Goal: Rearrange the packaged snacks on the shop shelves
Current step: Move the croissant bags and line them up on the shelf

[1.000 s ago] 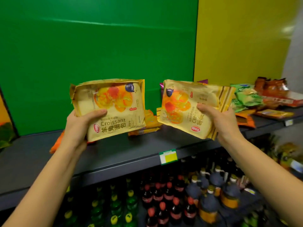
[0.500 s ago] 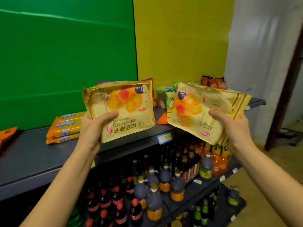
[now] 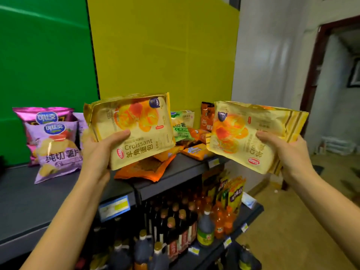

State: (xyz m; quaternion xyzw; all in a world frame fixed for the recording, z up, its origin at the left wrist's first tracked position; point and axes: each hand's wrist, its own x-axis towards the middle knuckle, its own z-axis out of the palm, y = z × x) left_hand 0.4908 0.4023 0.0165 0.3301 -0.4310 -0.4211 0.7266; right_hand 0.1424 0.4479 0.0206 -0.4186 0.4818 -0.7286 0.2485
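I hold two gold croissant packs in the air in front of the grey upper shelf [image 3: 48, 193]. My left hand [image 3: 101, 154] grips the lower left corner of the left croissant pack [image 3: 136, 125], thumb across its front. The right croissant pack [image 3: 251, 133], tilted clockwise, is gripped at its right edge by my right hand [image 3: 282, 152], out past the shelf's right end. On the shelf stand purple crisp bags [image 3: 56, 147] at the left; orange packs [image 3: 144, 169], a green bag [image 3: 181, 125] and other snack packs lie at the right end.
The lower shelf [image 3: 251, 213] holds dark sauce bottles [image 3: 175, 227], orange drink bottles and yellow packets. Green and yellow panels back the shelving. A white wall, a dark door frame [image 3: 311, 75] and tan floor lie to the right.
My view has swung right along the shelf. The purple crisp bags and the shelf's right end have come into sight. Both hands keep the same grip on the packs.
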